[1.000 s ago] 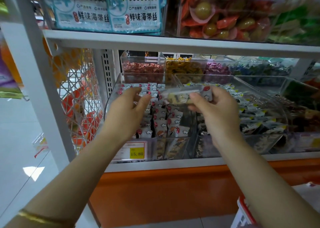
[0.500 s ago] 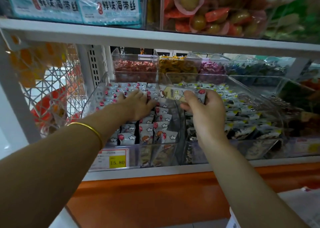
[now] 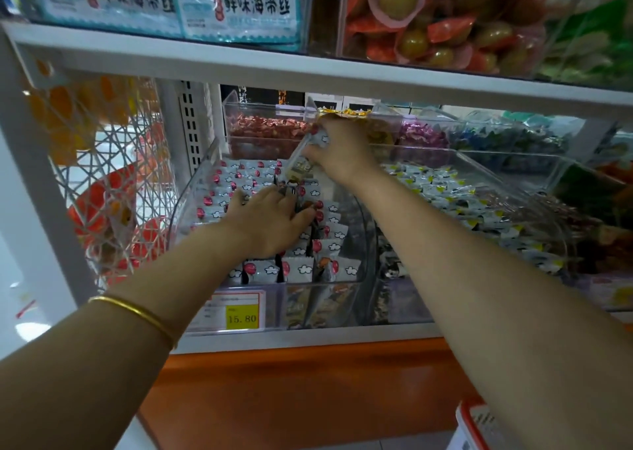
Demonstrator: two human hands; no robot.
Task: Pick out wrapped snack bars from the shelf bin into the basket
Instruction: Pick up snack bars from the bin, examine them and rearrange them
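A clear shelf bin [image 3: 191, 196] holds rows of grey-white wrapped snack bars [image 3: 301, 269] with red dots and cloud prints. My left hand [image 3: 270, 218] lies palm down on the bars in the middle of the bin, fingers stretched toward the right; the fingertips are partly hidden among the wrappers. My right hand [image 3: 342, 151] is higher and farther back, over the bin's rear edge, and pinches a wrapped snack bar [image 3: 303, 162] that hangs tilted, nearly on end. A corner of the white basket [image 3: 474, 425] with a red rim shows at the bottom right.
A second clear bin [image 3: 534, 189] of yellow-marked packs stands to the right. Smaller candy bins [image 3: 263, 131] line the back. The white shelf above [image 3: 308, 69] hangs low over the hands. A price tag [image 3: 239, 316] reads 15.80. A wire mesh panel [image 3: 102, 182] closes the left side.
My right hand has lifted the bar up and back and turned it from level to nearly upright. My left hand has slid deeper onto the bars. The camera has come closer.
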